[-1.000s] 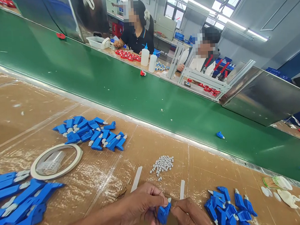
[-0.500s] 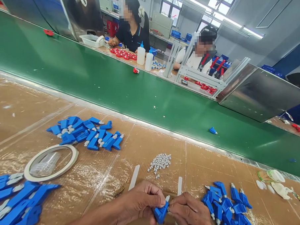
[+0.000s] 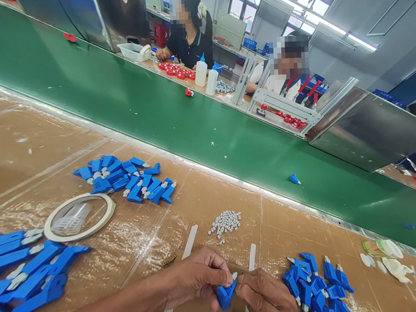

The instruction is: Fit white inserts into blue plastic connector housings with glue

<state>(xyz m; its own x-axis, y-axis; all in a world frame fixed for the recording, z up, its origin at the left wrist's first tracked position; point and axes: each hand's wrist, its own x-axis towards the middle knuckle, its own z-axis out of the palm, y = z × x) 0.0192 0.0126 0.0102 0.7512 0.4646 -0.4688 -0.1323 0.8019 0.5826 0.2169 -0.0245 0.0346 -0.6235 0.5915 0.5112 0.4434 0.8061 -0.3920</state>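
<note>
At the lower middle of the head view, a small blue plastic part with a pale grey tip (image 3: 226, 295) is between my two hands. My left hand (image 3: 203, 280) pinches it from the left, thumb on its upper end. My right hand (image 3: 265, 293) has its fingers closed at the part's right side; whether a small piece sits between those fingertips is hidden. Just beyond lies a pile of small grey-white pieces (image 3: 226, 223). Two white tape strips (image 3: 190, 241) flank the work spot on the cardboard. To the right lies a heap of similar blue parts (image 3: 315, 282).
More blue parts lie in a far-left heap (image 3: 126, 178) and a near-left heap (image 3: 30, 269). A tape roll (image 3: 109, 215) rests between them. A tipped cup of sticks (image 3: 384, 248) is at right. Beyond runs a green conveyor belt (image 3: 158, 117) carrying a blue part (image 3: 294, 179); two people sit across it.
The view has shifted slightly, so the table things appear a little further right. Both hands keep nearly the same pose around the blue part.
</note>
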